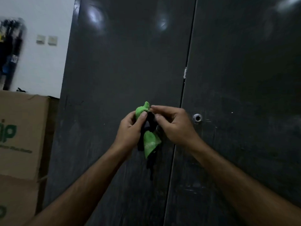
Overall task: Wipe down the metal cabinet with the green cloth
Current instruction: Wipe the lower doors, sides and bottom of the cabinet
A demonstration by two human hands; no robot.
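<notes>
The dark grey metal cabinet [123, 66] fills most of the view, its two doors meeting at a vertical seam right of centre. A bunched green cloth [150, 141] with black parts hangs in front of the left door, near the seam. My left hand [130, 129] grips its upper part, thumb pressed on the green bundle. My right hand [172, 123] pinches the cloth's top from the right with curled fingers. A green tip pokes up above both hands, and a black strip dangles below.
A round keyhole [197, 118] sits on the right door just right of my right hand. Stacked cardboard boxes [21, 136] stand against the cabinet's left side. Behind them are a white wall with two switches [46, 40] and dark hanging items [11, 51].
</notes>
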